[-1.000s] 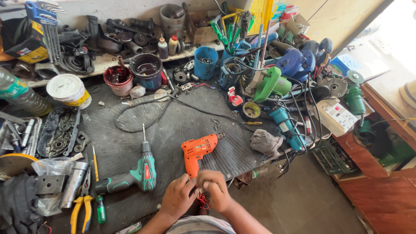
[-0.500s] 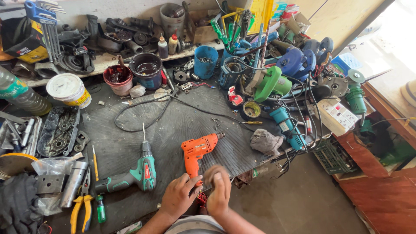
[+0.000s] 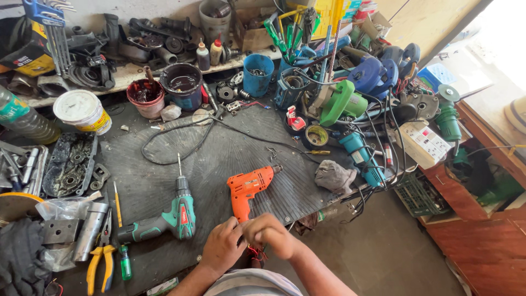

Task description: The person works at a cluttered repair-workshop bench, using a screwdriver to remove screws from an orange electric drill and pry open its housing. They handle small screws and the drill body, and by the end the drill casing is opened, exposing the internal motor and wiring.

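head view: the orange drill (image 3: 249,189) lies on its side on the ribbed mat (image 3: 230,148), grip toward the person. just below it, left hand (image 3: 222,246) and right hand (image 3: 268,234) meet, pinching red wires (image 3: 255,253). green drill (image 3: 164,219) lies left.

A round white tub (image 3: 82,111) with a yellow label band is seen on the table at the left of the frame, beside a clear plastic bottle (image 3: 24,121) bearing a green label at the left edge. A yellow and black carton (image 3: 24,46) is wedged in the upper left corner. Yellow boxes (image 3: 329,13) are stacked at the upper centre, and a brown cardboard box (image 3: 253,33) is set beside them.
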